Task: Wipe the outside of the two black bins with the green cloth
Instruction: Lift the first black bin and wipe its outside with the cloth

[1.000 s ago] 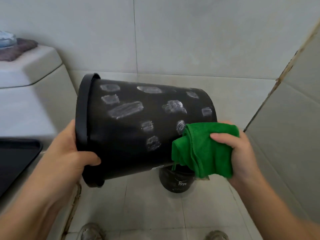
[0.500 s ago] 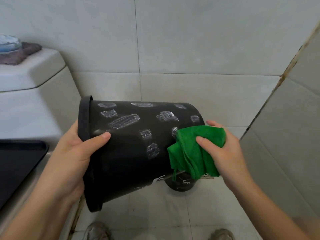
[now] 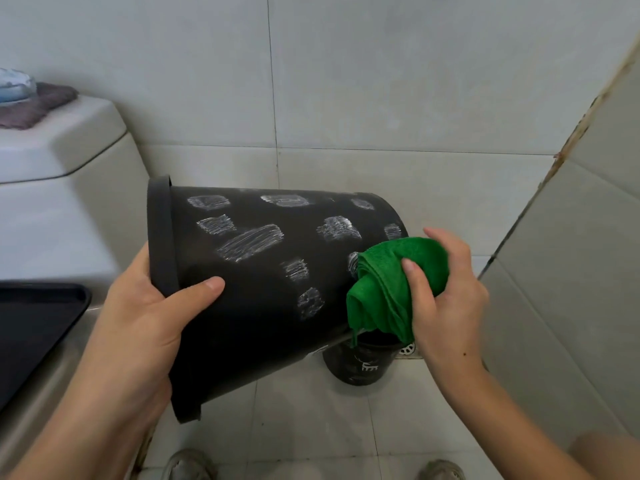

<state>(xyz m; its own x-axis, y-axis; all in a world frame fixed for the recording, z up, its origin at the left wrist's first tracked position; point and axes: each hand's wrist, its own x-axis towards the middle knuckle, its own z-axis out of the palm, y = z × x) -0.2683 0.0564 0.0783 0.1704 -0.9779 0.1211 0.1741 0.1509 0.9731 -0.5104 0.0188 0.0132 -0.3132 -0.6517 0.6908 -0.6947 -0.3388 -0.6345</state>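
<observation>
The large black bin [image 3: 263, 289] is held off the floor and tipped on its side, its rimmed mouth toward the toilet tank [image 3: 62, 188] and its base pointing away from it. Pale scuffed patches dot its upper wall. The left hand [image 3: 145, 323] grips the bin at the rim, thumb laid across the outer wall and palm against the rim's edge. At the base end of the bin, the right hand [image 3: 446, 299] clutches the bunched green cloth [image 3: 388, 292], which touches the bin's wall near the bottom edge. Below that end of the large bin, the small black bin [image 3: 363, 362] stands upright on the tiled floor [image 3: 311, 427], partly hidden by the cloth, with a floor drain [image 3: 408, 349] just beside it. A dark tray [image 3: 31, 327] lies below the tank.
</observation>
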